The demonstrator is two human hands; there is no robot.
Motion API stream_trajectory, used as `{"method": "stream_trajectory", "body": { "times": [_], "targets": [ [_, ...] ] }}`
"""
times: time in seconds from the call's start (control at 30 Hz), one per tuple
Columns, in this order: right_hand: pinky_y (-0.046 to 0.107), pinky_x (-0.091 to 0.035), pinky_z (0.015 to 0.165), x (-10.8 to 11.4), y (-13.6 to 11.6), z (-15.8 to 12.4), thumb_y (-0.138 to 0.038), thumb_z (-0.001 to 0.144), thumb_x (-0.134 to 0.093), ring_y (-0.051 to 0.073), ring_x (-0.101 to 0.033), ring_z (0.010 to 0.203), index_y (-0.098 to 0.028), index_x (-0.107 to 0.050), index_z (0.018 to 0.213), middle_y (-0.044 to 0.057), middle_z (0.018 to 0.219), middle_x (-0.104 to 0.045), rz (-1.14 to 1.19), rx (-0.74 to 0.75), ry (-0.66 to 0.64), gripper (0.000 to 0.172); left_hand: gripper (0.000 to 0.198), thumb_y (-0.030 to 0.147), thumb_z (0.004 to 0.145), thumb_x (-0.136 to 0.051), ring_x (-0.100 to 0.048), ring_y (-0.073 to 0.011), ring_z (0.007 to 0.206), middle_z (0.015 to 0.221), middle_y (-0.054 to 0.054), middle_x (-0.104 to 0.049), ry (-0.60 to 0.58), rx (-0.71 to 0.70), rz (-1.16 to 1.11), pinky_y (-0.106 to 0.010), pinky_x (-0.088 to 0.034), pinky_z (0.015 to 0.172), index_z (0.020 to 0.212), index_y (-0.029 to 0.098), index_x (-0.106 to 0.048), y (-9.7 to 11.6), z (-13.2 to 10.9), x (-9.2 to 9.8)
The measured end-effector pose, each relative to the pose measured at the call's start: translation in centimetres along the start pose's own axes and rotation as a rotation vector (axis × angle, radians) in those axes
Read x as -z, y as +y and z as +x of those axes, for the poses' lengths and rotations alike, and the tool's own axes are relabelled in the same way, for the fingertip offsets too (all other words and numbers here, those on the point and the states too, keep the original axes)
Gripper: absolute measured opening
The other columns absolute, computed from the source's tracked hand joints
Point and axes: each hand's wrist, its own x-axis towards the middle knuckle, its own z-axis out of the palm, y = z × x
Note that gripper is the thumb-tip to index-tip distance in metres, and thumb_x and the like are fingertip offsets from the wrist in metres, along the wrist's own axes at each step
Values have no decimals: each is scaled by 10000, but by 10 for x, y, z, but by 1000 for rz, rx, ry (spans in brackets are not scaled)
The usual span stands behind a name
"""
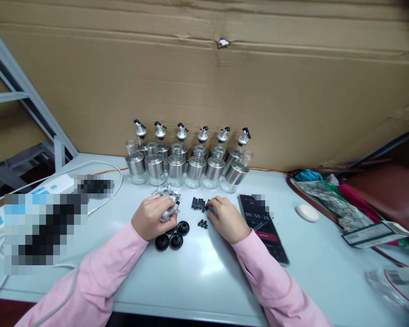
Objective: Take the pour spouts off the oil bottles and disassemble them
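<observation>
My left hand (154, 217) is closed around a silver plastic pourer head (170, 212). Other silver pourer heads (168, 190) lie just behind it, partly hidden by the hand. Below that hand sit several round black stoppers (176, 240). My right hand (229, 219) has its fingers drawn together at the right end of a group of small black levers (198, 204); what its fingertips pinch is hidden. Several tiny black caps (202, 224) lie in front of the levers, left of the right hand.
Glass bottles with steel bands (175, 165) stand in a front row without tops; bottles behind carry pourers (182, 131). A phone (264, 227) showing a timer lies by my right forearm. A white oval object (307, 212) is further right. Cables and a power strip (54, 186) occupy the left.
</observation>
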Motion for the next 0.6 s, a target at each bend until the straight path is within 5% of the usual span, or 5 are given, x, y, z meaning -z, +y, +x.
{"method": "stream_trajectory", "body": {
  "times": [0.6],
  "targets": [
    [319, -442, 847, -18, -2, 11, -84, 738, -603, 206, -555, 913, -124, -630, 952, 87, 932, -587, 156, 105, 102, 219, 96, 123, 746, -444, -371, -106, 480, 538, 18, -457, -7, -49, 1, -227, -350, 501, 667, 178, -438, 3, 0, -1]
  ]
}}
